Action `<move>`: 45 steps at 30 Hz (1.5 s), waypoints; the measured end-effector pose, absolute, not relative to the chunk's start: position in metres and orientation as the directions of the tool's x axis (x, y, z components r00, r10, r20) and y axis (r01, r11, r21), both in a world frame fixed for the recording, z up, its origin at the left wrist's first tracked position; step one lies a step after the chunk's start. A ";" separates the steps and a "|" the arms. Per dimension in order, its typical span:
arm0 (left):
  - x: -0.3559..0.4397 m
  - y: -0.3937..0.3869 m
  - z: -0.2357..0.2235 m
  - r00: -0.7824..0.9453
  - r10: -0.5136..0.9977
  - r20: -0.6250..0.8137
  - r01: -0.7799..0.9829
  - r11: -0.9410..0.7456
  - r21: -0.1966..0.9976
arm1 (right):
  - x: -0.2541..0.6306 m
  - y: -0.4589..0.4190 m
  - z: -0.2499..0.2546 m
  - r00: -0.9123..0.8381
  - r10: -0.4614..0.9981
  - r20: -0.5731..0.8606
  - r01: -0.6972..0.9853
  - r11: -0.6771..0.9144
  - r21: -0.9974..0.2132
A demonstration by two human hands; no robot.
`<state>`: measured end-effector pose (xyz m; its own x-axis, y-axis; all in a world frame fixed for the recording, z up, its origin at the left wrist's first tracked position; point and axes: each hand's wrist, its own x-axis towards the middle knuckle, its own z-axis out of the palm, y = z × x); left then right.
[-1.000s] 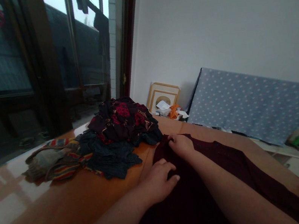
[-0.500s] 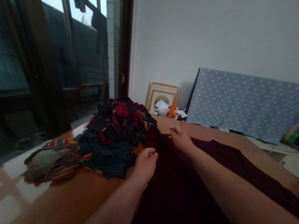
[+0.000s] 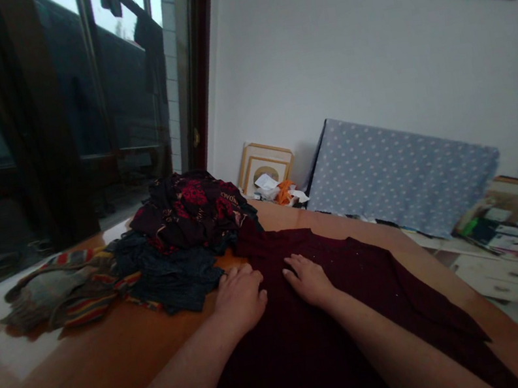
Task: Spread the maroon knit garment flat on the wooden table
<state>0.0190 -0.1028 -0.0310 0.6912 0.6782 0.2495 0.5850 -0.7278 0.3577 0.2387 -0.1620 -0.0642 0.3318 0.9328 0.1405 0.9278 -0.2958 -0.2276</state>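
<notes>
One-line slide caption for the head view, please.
Maroon garment spread on a table beside heaped clothes, right hand palm-down on it, left hand at its edge.

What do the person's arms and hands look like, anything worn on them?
The left forearm and right forearm are bare, with no sleeve in the picture. The left hand and right hand are ungloved, with no watch, bracelet or ring visible.

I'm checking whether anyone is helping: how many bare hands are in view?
2: the left hand at the left edge of the maroon top, beside the dark blue cloth, and the right hand palm down on the same top. Neither is hidden.
</notes>
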 end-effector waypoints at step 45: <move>0.018 -0.095 -0.037 0.720 0.655 0.230 0.617 -0.755 0.222 | 0.273 -0.169 -0.054 0.393 0.918 0.046 0.884 -0.364 -0.291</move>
<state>0.0178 -0.0953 -0.0373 0.7198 0.6551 0.2298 0.6167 -0.7554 0.2216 0.2732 -0.1686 -0.0535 0.3934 0.9182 0.0459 0.8845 -0.3644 -0.2913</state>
